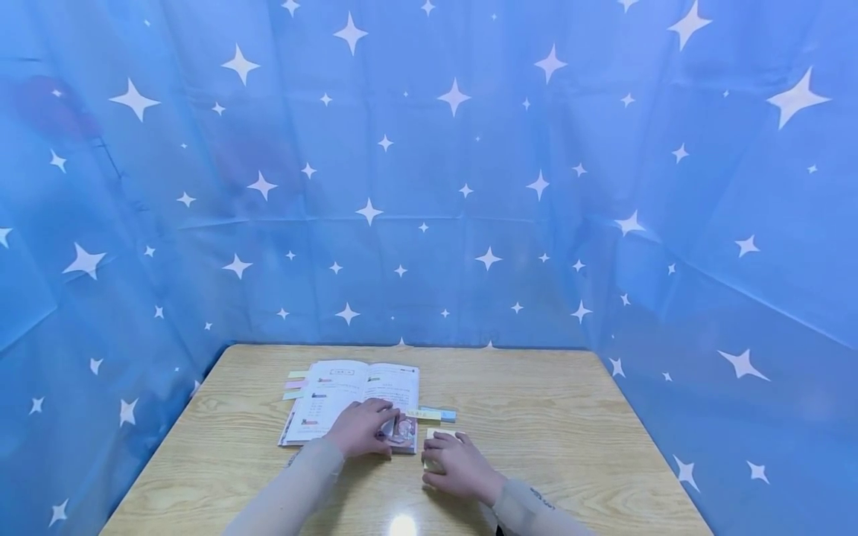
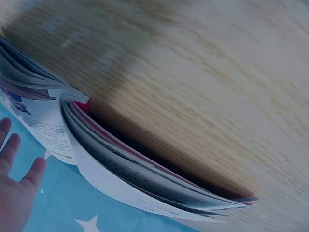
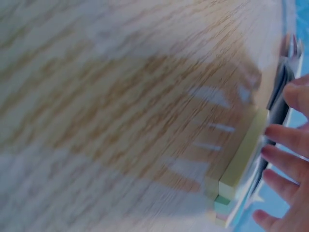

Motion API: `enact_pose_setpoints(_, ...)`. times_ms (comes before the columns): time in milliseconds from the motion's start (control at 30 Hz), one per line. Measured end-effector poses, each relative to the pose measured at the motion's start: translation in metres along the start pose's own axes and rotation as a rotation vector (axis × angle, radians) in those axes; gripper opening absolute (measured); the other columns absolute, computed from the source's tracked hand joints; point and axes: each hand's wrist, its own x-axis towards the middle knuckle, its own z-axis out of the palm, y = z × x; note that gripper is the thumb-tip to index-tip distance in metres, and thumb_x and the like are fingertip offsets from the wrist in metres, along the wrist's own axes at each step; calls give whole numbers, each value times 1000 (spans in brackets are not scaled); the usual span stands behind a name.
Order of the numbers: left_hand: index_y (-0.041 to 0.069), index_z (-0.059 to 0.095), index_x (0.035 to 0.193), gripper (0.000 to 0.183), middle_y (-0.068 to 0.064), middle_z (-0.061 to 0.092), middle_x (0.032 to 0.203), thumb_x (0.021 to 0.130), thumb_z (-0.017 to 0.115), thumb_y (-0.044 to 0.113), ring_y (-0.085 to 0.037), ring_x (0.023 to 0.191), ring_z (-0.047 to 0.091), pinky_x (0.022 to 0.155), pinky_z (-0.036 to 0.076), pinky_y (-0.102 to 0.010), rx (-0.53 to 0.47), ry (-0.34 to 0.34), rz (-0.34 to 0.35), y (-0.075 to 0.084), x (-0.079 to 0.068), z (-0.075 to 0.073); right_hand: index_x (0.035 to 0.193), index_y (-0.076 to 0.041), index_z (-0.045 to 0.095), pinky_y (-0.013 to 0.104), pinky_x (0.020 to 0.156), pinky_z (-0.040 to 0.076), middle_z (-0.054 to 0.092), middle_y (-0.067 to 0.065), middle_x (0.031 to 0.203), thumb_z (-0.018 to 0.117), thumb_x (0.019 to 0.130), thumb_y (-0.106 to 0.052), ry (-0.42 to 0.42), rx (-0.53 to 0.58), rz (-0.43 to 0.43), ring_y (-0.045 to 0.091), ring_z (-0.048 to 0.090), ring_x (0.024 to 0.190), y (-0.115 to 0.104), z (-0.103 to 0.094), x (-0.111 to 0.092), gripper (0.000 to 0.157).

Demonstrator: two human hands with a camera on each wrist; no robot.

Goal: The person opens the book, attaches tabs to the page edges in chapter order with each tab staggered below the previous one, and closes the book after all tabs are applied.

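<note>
An open book lies on the table with printed pages facing up. My left hand rests over the lower part of its right page, partly hiding a coloured picture there. In the left wrist view the fingers are spread beside the curved pages. Just right of the book, my right hand lies over a pad of yellow sticky notes. The right wrist view shows the fingers loosely extended at the yellow pad, with green and pink layers at its end.
Yellow, pink and green index tabs stick out from the book's left edge. A yellow tab and a blue tab project from its right edge. The wooden table stands against a blue star-patterned curtain.
</note>
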Motion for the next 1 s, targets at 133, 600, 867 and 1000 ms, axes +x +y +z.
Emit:
enact_pose_setpoints(133,18,59,134,70,-7,56,133,75,76,51,-25,124,50,98,44,-51,-3,28,10,-2,-3,0,118,-19,69,62,102,36,59,3,133,63,89,-45,-3,16,1,27,49,128,-1,-1,2,38)
enact_pose_setpoints(600,21,54,139,60,-3,58,130,86,71,43,-22,121,52,99,45,-50,4,135,16,-7,-12,2,134,-15,59,58,102,39,52,5,141,63,89,-48,-3,-15,-40,27,48,130,-11,5,8,56)
enact_pose_setpoints(867,22,54,140,59,-2,58,128,87,71,41,-21,120,53,99,45,-48,12,155,29,-6,-14,2,134,-15,58,58,103,37,51,3,143,62,88,-51,-54,-19,1,25,45,132,-17,6,11,59)
enact_pose_setpoints(1000,19,55,138,57,-2,59,127,87,70,41,-20,119,53,98,46,-46,25,188,32,-7,-15,2,135,-14,58,58,103,37,51,3,142,62,88,-52,-60,-23,0,26,45,132,-18,5,13,60)
